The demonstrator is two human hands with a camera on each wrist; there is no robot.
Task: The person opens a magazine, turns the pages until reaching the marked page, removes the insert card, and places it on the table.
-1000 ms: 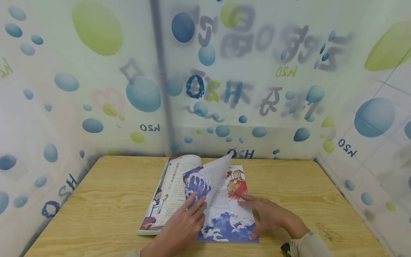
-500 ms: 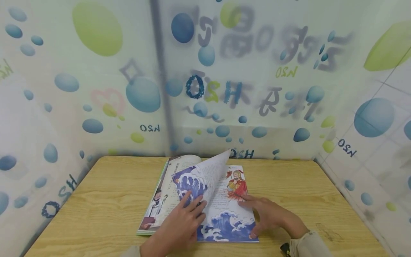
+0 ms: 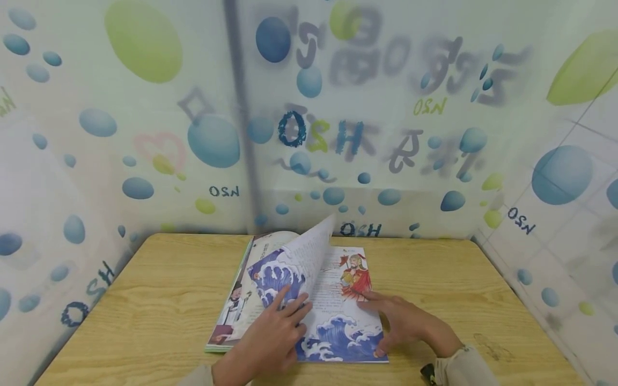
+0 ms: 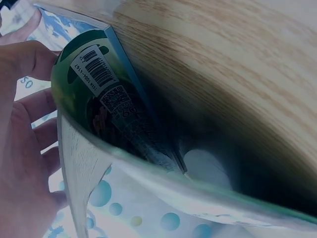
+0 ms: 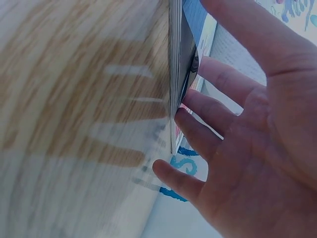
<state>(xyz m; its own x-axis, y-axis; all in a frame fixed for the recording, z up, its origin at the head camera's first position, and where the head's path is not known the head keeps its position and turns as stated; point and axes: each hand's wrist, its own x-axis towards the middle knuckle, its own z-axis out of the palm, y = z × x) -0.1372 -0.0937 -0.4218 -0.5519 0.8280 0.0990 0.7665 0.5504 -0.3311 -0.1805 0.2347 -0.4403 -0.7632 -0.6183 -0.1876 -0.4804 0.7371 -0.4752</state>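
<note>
An open illustrated book (image 3: 335,338) lies on the wooden table (image 3: 434,279). One page (image 3: 277,276), printed with blue waves, curls up and leans over the left half. My left hand (image 3: 270,332) has its fingers outstretched on that page; its thumb is hidden from the head view. The left wrist view shows the thumb at the rim of a green cover with a barcode (image 4: 96,69), fingertips behind the paper. My right hand (image 3: 403,321) spans the book's right edge, thumb on the lower corner. In the right wrist view, its fingers (image 5: 210,111) reach straight to the page edges.
A pale curtain (image 3: 309,161) with blue and green bubbles and mirrored lettering stands behind the table and along both sides. Something small and dark (image 3: 428,373) sits at the right sleeve's cuff.
The curled page has swung left, its tip and wave picture shifting over the left half. My left fingers moved slightly left with it. The right hand has stayed in place.
</note>
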